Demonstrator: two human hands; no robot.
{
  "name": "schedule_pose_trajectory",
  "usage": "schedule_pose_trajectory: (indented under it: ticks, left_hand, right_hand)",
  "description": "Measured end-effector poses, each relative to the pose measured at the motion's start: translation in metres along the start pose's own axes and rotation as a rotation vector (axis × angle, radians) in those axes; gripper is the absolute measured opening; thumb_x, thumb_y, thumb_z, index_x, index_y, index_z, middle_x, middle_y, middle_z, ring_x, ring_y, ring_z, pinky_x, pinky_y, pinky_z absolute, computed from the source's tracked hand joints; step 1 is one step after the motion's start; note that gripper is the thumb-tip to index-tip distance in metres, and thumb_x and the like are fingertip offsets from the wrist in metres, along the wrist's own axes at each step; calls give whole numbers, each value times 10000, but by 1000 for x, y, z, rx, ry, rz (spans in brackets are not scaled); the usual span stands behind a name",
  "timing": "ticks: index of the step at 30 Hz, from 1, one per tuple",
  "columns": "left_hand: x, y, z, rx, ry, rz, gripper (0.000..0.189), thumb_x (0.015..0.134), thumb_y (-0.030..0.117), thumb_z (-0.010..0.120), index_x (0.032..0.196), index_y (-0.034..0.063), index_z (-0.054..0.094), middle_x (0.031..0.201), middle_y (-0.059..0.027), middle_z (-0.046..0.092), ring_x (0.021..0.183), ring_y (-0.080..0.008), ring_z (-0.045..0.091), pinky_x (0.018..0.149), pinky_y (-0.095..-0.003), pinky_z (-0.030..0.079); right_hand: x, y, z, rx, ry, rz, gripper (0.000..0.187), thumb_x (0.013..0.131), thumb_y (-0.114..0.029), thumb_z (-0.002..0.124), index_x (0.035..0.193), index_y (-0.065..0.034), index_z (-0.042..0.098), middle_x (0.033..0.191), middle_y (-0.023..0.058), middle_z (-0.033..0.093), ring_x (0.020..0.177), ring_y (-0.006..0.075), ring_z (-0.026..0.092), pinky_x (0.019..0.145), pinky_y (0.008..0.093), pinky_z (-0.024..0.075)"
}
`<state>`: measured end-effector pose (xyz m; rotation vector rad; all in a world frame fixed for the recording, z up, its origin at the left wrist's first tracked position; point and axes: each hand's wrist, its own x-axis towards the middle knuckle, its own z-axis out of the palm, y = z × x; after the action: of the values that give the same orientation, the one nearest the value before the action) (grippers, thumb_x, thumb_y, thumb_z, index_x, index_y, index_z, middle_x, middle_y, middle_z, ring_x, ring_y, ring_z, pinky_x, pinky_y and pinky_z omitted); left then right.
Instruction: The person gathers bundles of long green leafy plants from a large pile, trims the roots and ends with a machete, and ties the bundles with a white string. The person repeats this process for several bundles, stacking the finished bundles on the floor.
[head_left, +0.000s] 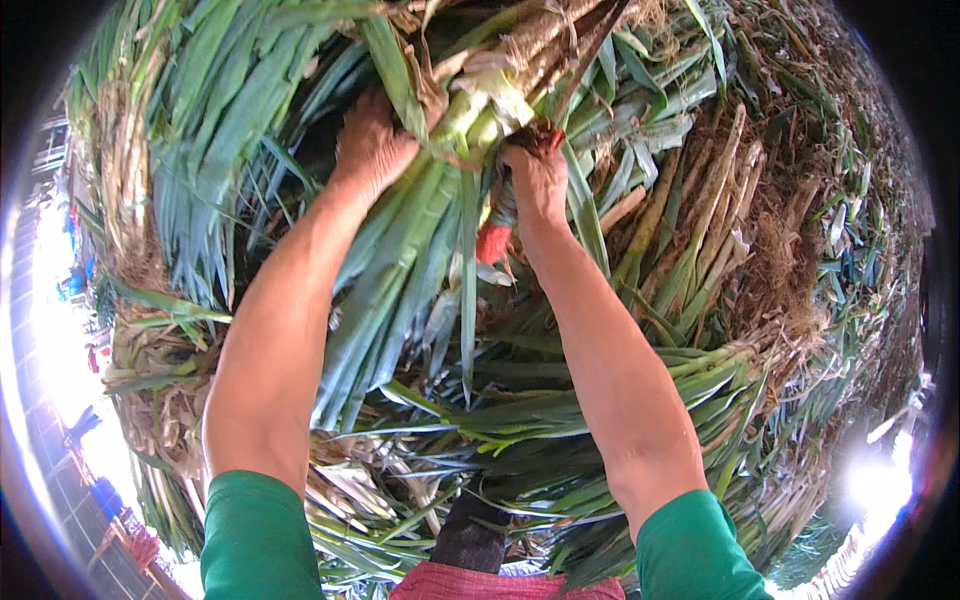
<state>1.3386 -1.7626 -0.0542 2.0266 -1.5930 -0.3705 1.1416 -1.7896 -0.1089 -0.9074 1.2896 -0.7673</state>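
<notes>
A bundle of leeks (409, 240) lies before me, its pale stalks towards the top and its long green leaves hanging towards me. My left hand (379, 146) grips its left side at the stalk-to-leaf bend; the fingertips are hidden behind leaves. On the right side, my right hand (536, 176) is curled against the bundle. From that fist a red-ended object (493, 242) sticks out downward, perhaps a handle; the rest is covered. A bit of red also shows at the knuckles. Dry brown leaves (427, 90) hang over the stalks between both hands.
More leeks lie stacked at the left (210, 150), and rooted leek stalks (705, 217) are piled at the right. Leek leaves (525, 427) spread below my forearms. Loose leaf trimmings (870, 247) cover the far right. A tiled floor (67, 510) shows at the left edge.
</notes>
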Motion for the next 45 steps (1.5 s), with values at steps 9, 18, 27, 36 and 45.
schedule_pose_trajectory:
  ticks: [9,18,27,36,45]
  left_hand:
    - [-65,50,20,234,-70,-67,929,665,783,719,1223,46,630,1319,-206,529,1267,-401,456,1047,-539,399]
    - [-122,119,20,-12,-159,-213,907,665,654,800,1248,10,539,1175,-227,636,1073,-402,631,878,-477,521]
    - [-246,346,23,-101,-428,-234,691,656,400,856,1169,30,578,1041,-159,657,950,-343,669,823,-461,544]
    - [-313,494,125,-512,-797,-336,1020,773,490,796,1471,-46,282,1334,-262,464,1199,-414,525,1032,-526,428]
    - [-315,235,91,-187,19,-449,221,917,131,597,1106,29,648,1054,-188,659,947,-380,646,820,-469,519]
  right_hand:
    - [-24,-8,-4,408,-89,228,313,796,-91,606,1098,-19,645,928,52,670,804,200,634,699,348,501]
    - [-84,16,-48,655,-145,502,489,899,-316,633,1336,-110,560,1249,102,638,1119,284,627,951,478,512]
    - [-276,-7,-267,717,189,602,490,971,-398,554,1326,-60,546,1240,109,632,1160,287,602,1044,453,464]
    - [-345,-24,-534,255,271,426,471,946,-328,584,1331,-59,551,1200,93,640,1061,232,630,914,396,516]
    - [-338,76,-547,-491,664,39,278,912,-188,690,1108,7,662,984,85,700,875,233,647,820,361,498]
